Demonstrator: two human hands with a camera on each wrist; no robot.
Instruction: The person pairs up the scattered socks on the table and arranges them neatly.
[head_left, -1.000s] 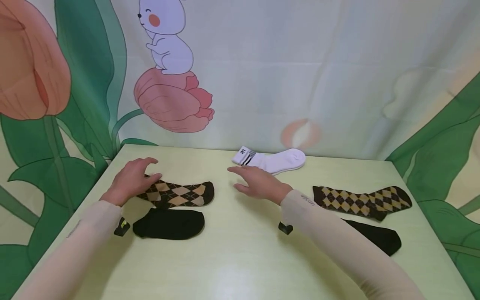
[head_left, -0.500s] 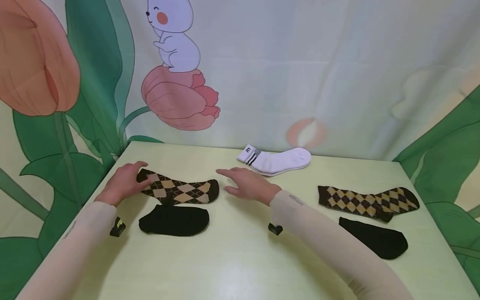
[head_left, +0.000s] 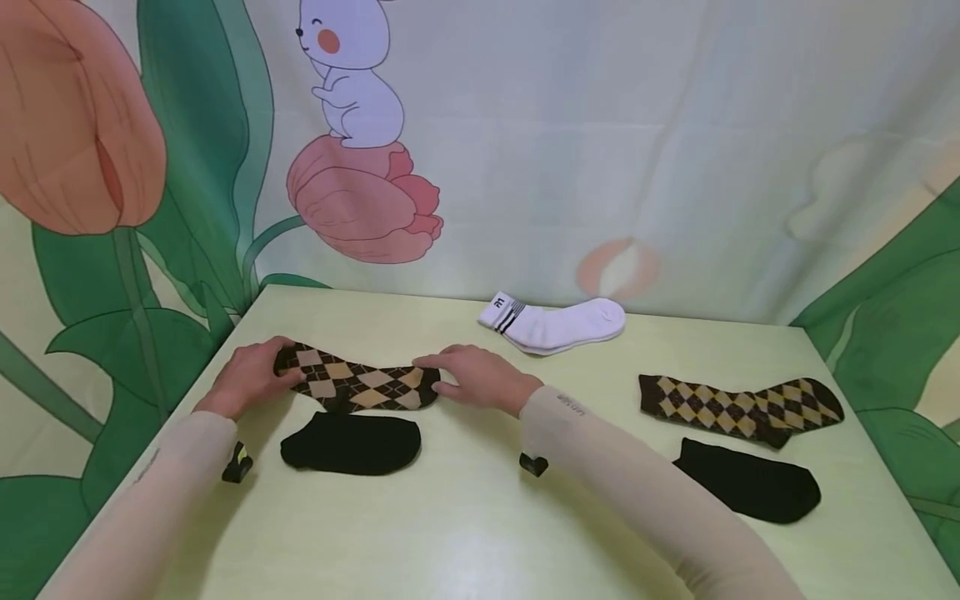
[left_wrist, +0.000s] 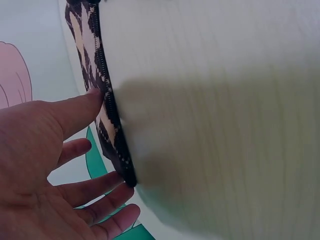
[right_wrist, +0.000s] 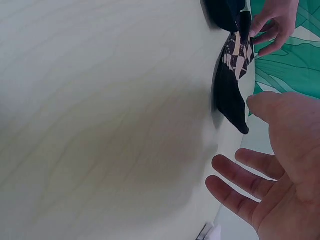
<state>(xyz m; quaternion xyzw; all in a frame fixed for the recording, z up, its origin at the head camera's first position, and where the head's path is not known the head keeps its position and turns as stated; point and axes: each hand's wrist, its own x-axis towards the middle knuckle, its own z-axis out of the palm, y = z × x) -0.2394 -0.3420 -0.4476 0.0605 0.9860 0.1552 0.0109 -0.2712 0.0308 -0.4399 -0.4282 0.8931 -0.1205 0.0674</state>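
Now the right hand [head_left: 476, 379] is at the toe of the tan argyle sock [head_left: 367, 386]

On the desk [head_left: 480, 533], the right hand, a half-second ago apart from this sock, now has its spread fingers at the toe, gripping nothing. The left hand [head_left: 243, 377] has come to the cuff, loosely open, thumb against it.

Two argyle socks: this one, and a yellow-diamond sock [head_left: 738, 408] well to its right. Two black socks: a near one [head_left: 352, 444] just in front of it, a far one [head_left: 757, 483] well right. One layered white bundle [head_left: 555, 325] lies behind, rightward.

We count two argyle socks [head_left: 363, 387] [head_left: 712, 406], two black ankle socks [head_left: 352, 444] [head_left: 761, 483] and one white pair of socks [head_left: 558, 327]. We see also one table [head_left: 450, 525].
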